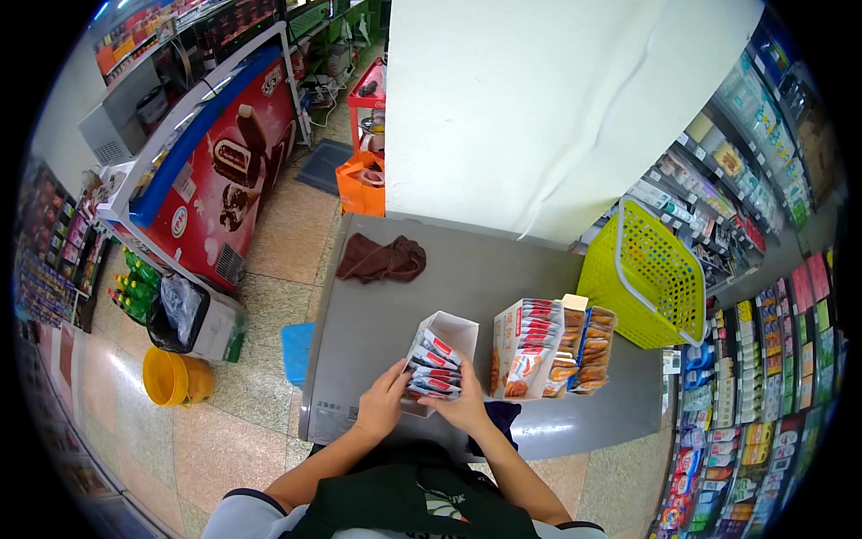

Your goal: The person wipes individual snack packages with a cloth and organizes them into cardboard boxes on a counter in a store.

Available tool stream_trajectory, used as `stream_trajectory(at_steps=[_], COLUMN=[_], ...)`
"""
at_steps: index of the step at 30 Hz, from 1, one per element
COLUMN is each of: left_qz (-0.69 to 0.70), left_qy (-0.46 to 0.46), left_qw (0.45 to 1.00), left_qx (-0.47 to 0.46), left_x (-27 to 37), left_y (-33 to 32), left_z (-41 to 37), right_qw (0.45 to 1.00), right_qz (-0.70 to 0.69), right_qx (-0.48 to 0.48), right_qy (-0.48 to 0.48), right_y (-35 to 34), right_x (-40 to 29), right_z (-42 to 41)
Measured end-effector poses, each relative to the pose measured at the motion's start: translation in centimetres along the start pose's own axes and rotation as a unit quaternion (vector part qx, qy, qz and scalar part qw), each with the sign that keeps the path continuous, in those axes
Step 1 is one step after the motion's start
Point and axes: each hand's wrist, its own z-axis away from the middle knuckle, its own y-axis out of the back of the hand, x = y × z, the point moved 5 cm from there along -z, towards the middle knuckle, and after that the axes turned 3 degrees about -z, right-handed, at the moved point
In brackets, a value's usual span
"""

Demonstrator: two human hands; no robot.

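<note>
In front of me on a grey counter (465, 252) is a white open-topped cardboard box (450, 325), partly filled with snack packets (431, 367) in white wrappers with red marks. My left hand (381, 403) grips the box's left side. My right hand (465, 401) lies on its right side, with fingers against the packets and the box edge. The far end of the box shows bare white card inside. To the right stand another box of similar packets (528, 350), a box of orange packets (568, 347) and a blue-edged box (594, 349), side by side.
A brown cloth (382, 258) lies at the counter's far left. The yellow-green basket (643, 273) stands at its right end, near stocked shelves (734, 377). Beyond the counter rises a white pillar (512, 114). Dark cloth (502, 424) sits at the near edge. On the floor stands a yellow bucket (165, 377).
</note>
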Motion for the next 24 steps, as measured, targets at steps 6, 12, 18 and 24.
stream_trajectory(at_steps=[6, 12, 18, 24], left_qz=[0.019, 0.033, 0.057, 0.118], left_qy=[0.015, 0.040, 0.050, 0.053], left_qw=[1.000, 0.997, 0.994, 0.991], left_qx=[-0.020, -0.061, -0.073, -0.021], left_x=[-0.1, -0.3, 0.2, -0.2], left_y=[0.3, 0.5, 0.7, 0.5], left_z=[0.0, 0.5, 0.3, 1.2], right_qw=[0.997, 0.959, 0.937, 0.885], right_qz=[-0.035, 0.218, 0.280, 0.376], right_qx=[0.033, 0.023, 0.054, 0.098], right_qy=[0.060, 0.179, 0.202, 0.255], right_y=[-0.5, -0.5, -0.7, 0.9], right_x=[0.1, -4.1, -4.7, -5.9], right_z=[0.1, 0.0, 0.3, 0.2])
